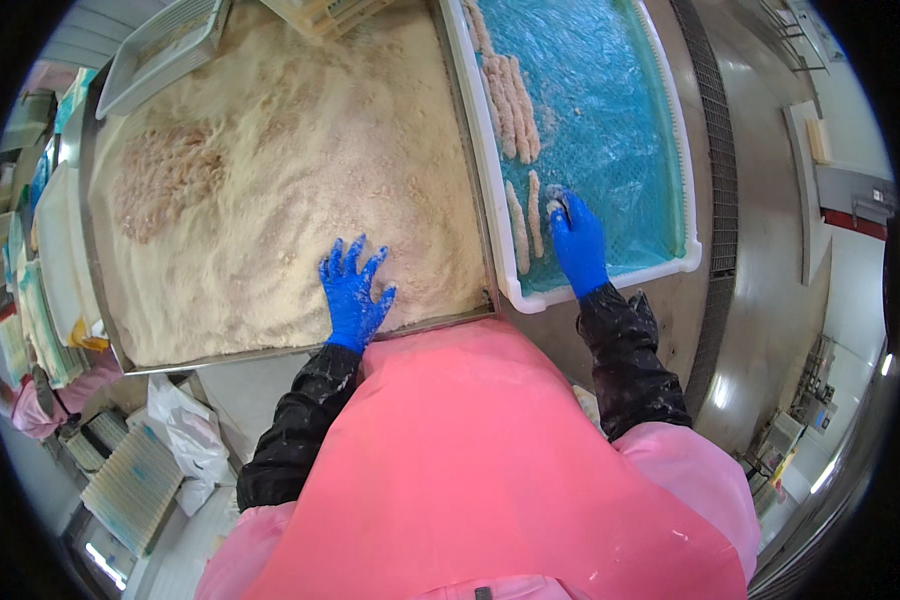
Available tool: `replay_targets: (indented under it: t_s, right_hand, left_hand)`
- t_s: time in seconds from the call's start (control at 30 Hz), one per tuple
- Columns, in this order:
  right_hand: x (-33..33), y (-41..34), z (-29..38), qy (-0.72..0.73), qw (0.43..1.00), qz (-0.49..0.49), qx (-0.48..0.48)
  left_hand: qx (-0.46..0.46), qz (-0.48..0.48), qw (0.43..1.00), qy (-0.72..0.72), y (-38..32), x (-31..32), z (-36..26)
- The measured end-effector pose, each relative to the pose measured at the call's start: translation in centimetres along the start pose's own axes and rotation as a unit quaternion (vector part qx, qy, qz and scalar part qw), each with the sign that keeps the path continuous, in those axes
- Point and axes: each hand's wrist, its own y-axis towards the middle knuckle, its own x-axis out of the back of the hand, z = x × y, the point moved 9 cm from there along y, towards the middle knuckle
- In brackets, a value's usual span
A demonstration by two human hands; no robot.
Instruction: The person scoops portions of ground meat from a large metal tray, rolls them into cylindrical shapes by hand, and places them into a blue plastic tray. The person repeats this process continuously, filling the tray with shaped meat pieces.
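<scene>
My left hand (354, 294), in a blue glove dusted with crumbs, is spread over the near edge of a metal tray (221, 361) filled with pale breading crumbs (270, 247). My right hand (576, 236), gloved alike, is over a white plastic tray (531, 302) lined with blue film (607, 135). Its fingertips pinch a small coated piece (553, 206), largely hidden by the fingers. Left of it, two coated strips (536, 214) lie lengthwise on the film. Farther up, several more coated strips (511, 109) lie side by side. Raw-looking strips of meat (169, 180) lie on the crumbs at left.
A white plastic basket (161, 56) rests at the crumb tray's far left corner, and a cream crate (326, 15) at its far edge. A floor drain grate (722, 165) runs at right. At left are stacked crates (131, 487), a white bag (191, 435) and a person (37, 409) in pink.
</scene>
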Motion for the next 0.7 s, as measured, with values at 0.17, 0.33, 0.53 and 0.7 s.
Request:
replay_targets:
  t_s: [0.17, 0.33, 0.53, 0.7]
  right_hand:
    - [-0.7, 0.4, 1.1, -0.029, 0.996, 0.074, 0.03]
    - [-0.9, -3.7, 0.9, -0.136, 0.962, 0.217, -0.09]
    - [-0.7, -1.2, -0.2, -0.003, 0.993, 0.098, -0.062]
    - [-2.0, 0.2, 0.7, 0.02, 0.996, 0.08, 0.019]
  left_hand:
    - [0.066, -0.013, 0.997, 0.023, 0.7, 0.4, -0.1]
    - [0.058, -0.034, 0.997, 0.024, -0.1, -0.6, 1.9]
    - [0.051, 0.006, 0.996, 0.067, 0.7, 0.1, 1.7]
    - [0.057, 0.022, 0.997, 0.053, 1.9, 0.9, 2.1]
